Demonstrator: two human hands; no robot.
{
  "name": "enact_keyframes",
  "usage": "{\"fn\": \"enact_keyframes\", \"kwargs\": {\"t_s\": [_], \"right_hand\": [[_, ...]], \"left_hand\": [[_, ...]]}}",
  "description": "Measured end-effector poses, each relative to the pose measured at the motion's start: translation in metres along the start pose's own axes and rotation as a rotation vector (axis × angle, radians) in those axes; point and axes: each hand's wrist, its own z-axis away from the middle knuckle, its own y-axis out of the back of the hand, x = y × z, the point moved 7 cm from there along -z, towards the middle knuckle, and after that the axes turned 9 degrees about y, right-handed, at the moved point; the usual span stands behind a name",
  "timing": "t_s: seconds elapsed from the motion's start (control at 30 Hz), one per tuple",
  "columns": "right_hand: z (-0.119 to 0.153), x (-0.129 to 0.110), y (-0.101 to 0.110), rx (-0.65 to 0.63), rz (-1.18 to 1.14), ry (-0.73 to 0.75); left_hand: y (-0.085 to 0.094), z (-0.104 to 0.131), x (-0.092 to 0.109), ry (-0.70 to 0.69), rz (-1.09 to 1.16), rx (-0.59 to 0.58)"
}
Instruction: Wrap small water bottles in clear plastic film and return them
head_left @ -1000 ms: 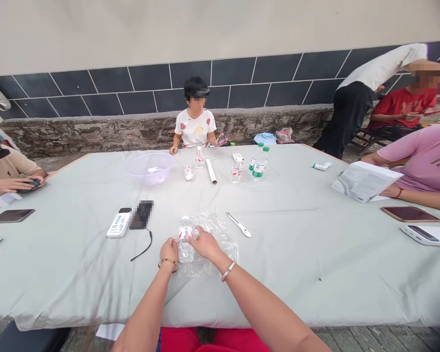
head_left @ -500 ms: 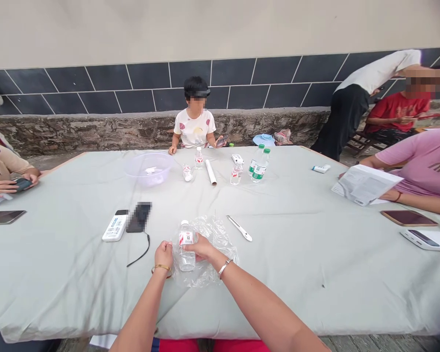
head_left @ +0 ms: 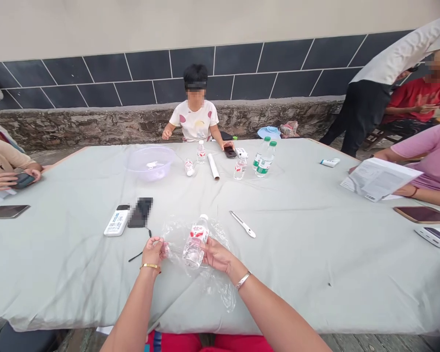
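Note:
My right hand (head_left: 217, 254) is closed round a clear water bottle (head_left: 195, 247) with a white cap and a red-and-white label. The bottle leans, its cap tipped to the right. Clear plastic film (head_left: 220, 288) lies crumpled under and around it on the table. To the left, my left hand (head_left: 154, 250) pinches an edge of that film between its fingers. Right of the film, a white utility knife (head_left: 242, 224) rests on the cloth.
A white power bank (head_left: 116, 221) and a dark phone (head_left: 141, 213) lie at left. Further back are a purple basin (head_left: 150, 164), a cardboard-cored roll (head_left: 213, 167), small water bottles and two green-capped bottles (head_left: 266, 160). People sit opposite and at both sides.
The bottle has tilted to the right and turned, showing its label's front. My left hand has moved left with the film edge, spreading it. The person opposite has lowered a phone to the table.

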Motion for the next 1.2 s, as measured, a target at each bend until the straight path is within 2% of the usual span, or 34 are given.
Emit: {"fn": "enact_keyframes", "kwargs": {"t_s": [0.2, 0.27, 0.37, 0.43, 0.5, 0.57, 0.67, 0.77, 0.93, 1.1, 1.2], "right_hand": [[0.007, -0.029, 0.001, 0.048, 0.075, 0.18], [0.009, -0.035, 0.002, 0.05, 0.05, 0.213], [0.009, -0.043, 0.016, 0.167, 0.087, 0.288], [0.009, -0.051, 0.033, 0.303, 0.169, 0.376], [0.008, -0.061, 0.048, 0.412, 0.276, 0.468], [0.007, -0.069, 0.059, 0.488, 0.401, 0.542], [0.005, -0.077, 0.069, 0.577, 0.573, 0.586], [0.003, -0.078, 0.073, 0.627, 0.665, 0.577], [0.001, -0.077, 0.076, 0.685, 0.79, 0.567], [-0.004, -0.081, 0.079, 0.704, 0.885, 0.593], [-0.009, -0.086, 0.08, 0.72, 0.933, 0.597]], "left_hand": [[-0.013, 0.001, -0.001, -0.106, -0.072, -0.147], [-0.014, -0.001, -0.003, -0.094, -0.099, -0.169], [-0.014, 0.001, 0.0, -0.096, -0.203, -0.204], [-0.017, 0.008, 0.008, -0.211, -0.46, -0.23], [-0.023, 0.018, 0.014, -0.375, -0.829, -0.255], [-0.03, 0.027, 0.014, -0.477, -1.162, -0.268], [-0.033, 0.028, 0.012, -0.499, -1.553, -0.21], [-0.031, 0.024, 0.014, -0.475, -1.788, -0.113], [-0.026, 0.026, 0.024, -0.515, -1.805, 0.024], [-0.025, 0.035, 0.022, -0.392, -1.7, -0.15], [-0.024, 0.039, 0.022, -0.366, -1.611, -0.18]]}}
